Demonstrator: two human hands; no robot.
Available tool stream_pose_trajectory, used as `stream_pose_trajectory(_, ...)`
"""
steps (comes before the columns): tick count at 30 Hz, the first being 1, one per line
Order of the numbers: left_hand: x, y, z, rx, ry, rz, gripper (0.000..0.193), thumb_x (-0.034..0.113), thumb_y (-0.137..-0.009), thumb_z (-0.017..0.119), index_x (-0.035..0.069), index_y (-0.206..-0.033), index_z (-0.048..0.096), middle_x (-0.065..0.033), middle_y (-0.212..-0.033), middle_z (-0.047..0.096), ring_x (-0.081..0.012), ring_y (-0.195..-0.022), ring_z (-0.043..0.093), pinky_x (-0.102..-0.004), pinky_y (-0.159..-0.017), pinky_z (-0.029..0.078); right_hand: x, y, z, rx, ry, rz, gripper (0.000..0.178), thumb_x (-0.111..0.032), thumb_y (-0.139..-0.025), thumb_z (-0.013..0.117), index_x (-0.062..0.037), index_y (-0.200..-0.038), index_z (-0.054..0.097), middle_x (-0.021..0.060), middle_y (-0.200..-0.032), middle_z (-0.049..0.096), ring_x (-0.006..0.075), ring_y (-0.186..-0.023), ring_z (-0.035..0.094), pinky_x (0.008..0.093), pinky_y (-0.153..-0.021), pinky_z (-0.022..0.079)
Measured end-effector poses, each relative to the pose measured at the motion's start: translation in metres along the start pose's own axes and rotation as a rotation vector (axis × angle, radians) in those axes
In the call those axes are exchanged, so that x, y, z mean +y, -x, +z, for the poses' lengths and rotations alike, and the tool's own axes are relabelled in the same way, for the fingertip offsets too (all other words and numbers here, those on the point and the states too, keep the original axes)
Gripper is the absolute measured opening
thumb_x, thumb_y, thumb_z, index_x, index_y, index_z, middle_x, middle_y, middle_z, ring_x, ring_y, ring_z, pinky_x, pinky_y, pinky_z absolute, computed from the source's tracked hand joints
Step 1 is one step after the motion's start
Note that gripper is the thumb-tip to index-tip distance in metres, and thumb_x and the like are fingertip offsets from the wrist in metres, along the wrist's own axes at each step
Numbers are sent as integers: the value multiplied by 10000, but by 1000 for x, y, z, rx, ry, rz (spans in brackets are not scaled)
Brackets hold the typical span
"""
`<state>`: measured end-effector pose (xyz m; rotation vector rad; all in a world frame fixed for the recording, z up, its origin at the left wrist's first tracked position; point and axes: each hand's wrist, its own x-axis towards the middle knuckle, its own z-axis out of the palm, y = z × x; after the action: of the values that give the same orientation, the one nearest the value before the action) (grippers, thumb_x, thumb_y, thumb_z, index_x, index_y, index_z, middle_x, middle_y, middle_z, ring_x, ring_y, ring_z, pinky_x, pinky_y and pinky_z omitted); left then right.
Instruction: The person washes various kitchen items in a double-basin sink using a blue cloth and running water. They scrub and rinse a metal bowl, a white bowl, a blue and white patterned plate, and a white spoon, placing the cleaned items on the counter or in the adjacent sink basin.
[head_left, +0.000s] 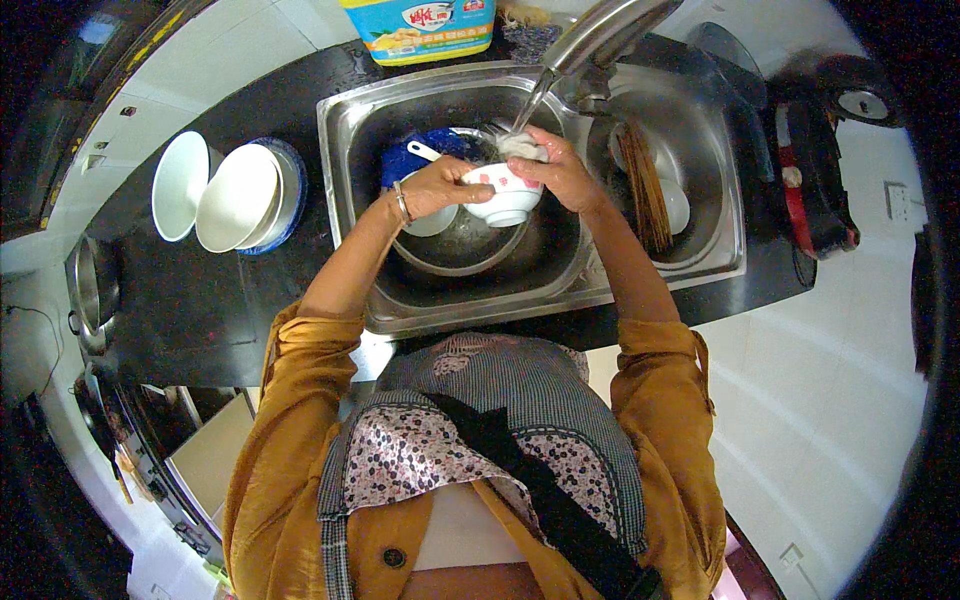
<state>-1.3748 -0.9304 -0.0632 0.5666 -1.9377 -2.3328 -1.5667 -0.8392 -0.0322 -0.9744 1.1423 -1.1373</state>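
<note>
My left hand [440, 188] grips the rim of a white bowl [510, 208] with red marks on its side, tilted above the left sink basin [350, 250]. Closed round a wet whitish cloth [520, 148], my right hand [566, 178] presses it at the bowl's far rim, with the thumb over the bowl's side. From the metal faucet [605, 35] a stream of water runs onto the cloth. Below my hands, a round metal basin [460, 270] holds a white dish, partly hidden by my left hand. A white spoon handle [424, 150] lies by a dark blue item [430, 142].
White bowls [232, 205] and a blue-rimmed plate [295, 195] stand on the dark counter at left. The right basin [720, 240] holds a bundle of chopsticks [645, 190] and a white bowl [677, 207]. Behind the sink is a yellow and blue container [420, 30].
</note>
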Motion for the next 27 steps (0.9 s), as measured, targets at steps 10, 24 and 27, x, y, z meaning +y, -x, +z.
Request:
stream_pose_trajectory(10,-21,-7,26,337,351,213,204,105,-822,559,36,-1014,566,5,-883,591,-66,-803,529,-221,-721,429,16,8,69,543,1246,-683,234,-256,-748,585,-76,-892,628,89,-1131,519,312,-1009,477,439,-871,349)
stream_pose_trajectory(24,7,-7,50,319,892,370,312,89,-864,481,-7,-1159,441,-94,-1140,523,-184,-1046,507,-314,-923,390,52,2,61,880,245,-340,424,-196,-886,416,-5,-1262,365,148,-1271,402,249,-1204,335,361,-995,221)
stream_pose_trajectory(27,1,-6,51,398,826,296,259,65,-860,477,28,-1116,486,-59,-1056,566,-136,-933,554,-257,-805,455,43,5,70,841,920,-545,395,-150,-870,414,-37,-1249,408,144,-1312,368,273,-1260,259,448,-1030,108)
